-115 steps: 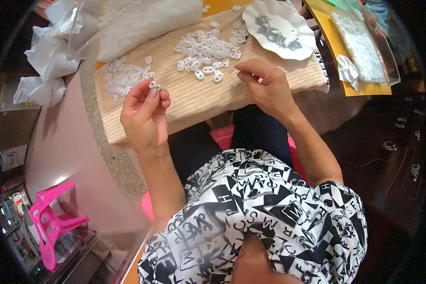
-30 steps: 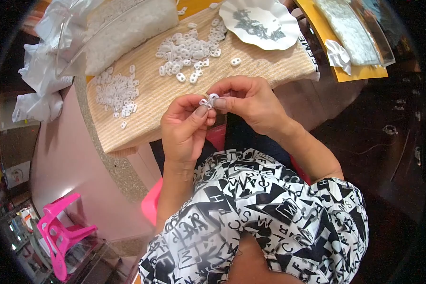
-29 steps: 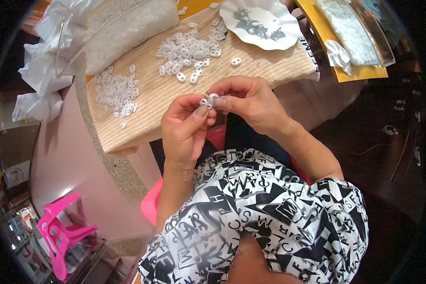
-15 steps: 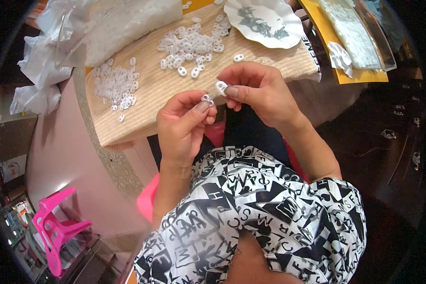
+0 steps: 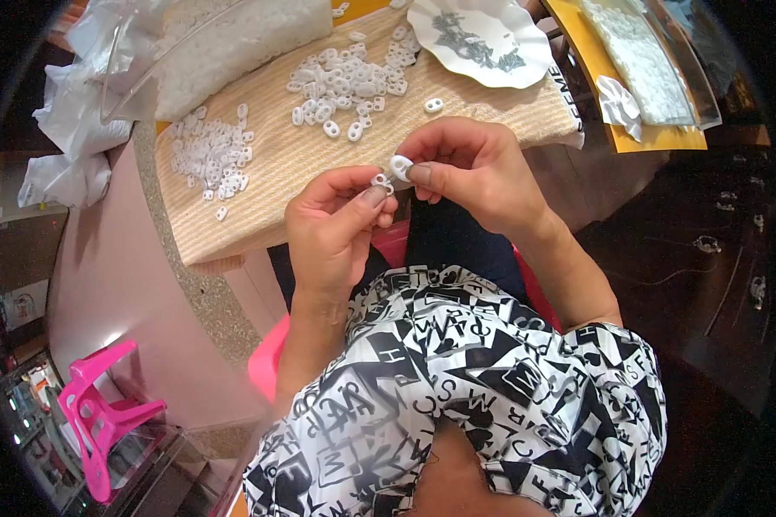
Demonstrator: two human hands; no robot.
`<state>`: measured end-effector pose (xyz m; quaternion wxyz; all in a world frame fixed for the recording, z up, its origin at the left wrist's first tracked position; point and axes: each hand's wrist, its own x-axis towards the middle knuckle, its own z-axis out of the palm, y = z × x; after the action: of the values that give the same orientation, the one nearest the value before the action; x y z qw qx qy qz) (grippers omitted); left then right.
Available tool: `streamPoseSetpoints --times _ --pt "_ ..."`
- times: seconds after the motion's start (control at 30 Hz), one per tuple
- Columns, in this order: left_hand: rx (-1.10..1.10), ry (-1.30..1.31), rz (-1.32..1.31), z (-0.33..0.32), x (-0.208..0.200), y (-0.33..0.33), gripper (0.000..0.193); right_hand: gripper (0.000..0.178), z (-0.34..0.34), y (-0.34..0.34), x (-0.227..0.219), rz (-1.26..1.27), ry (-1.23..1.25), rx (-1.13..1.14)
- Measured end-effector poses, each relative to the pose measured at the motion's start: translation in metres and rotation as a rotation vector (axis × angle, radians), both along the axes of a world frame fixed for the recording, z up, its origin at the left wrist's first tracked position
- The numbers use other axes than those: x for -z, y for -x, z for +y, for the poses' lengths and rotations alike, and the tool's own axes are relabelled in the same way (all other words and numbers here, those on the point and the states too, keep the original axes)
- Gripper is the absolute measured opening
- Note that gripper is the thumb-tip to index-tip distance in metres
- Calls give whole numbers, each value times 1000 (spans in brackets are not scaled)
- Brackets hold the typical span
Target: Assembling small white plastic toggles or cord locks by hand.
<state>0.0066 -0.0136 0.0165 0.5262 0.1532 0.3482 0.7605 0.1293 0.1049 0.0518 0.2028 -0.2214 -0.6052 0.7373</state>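
Between thumb and fingers, my left hand (image 5: pixel 332 220) pinches a small white plastic piece with holes (image 5: pixel 383 183). My right hand (image 5: pixel 474 168) grips a white oval plastic piece with two holes (image 5: pixel 400 167). The two pieces are held close together over the table's near edge; whether they touch I cannot tell. A heap of white oval two-hole pieces (image 5: pixel 347 79) lies beyond my hands. To its left is a pile of smaller white pieces (image 5: pixel 211 155). One loose oval piece (image 5: pixel 434 105) rests just past my right hand.
A white scalloped plate (image 5: pixel 526 69) holding small grey metal pieces sits at the far right of the covered table (image 5: pixel 267 181). A large clear bag of white pieces (image 5: pixel 233 56) stands far left. Another bag (image 5: pixel 642 65) lies to the right. A pink stool (image 5: pixel 103 414) is on the floor.
The oval piece in my right hand has tilted and moved slightly left, nearer the piece in my left hand. My left hand has shifted barely to the right.
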Motion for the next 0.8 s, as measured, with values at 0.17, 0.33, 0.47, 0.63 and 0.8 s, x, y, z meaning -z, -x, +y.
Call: streamPoseSetpoints --times 0.17,0.33,0.47,0.63,0.8 --pt "-7 3 40 0 1 -1 17 14 -4 0 -2 0 -37 11" --pt "-36 15 99 -1 -4 -4 18 11 -10 1 1 17 -34 -2" --pt "-45 4 138 -2 -5 -5 20 16 -9 -1 -3 -66 -37 -39" --pt "-39 -42 188 -3 -4 -4 23 15 -12 1 -4 -18 15 -2" --pt "-62 -63 246 -1 -1 -4 26 15 -12 1 -5 -50 42 -13"
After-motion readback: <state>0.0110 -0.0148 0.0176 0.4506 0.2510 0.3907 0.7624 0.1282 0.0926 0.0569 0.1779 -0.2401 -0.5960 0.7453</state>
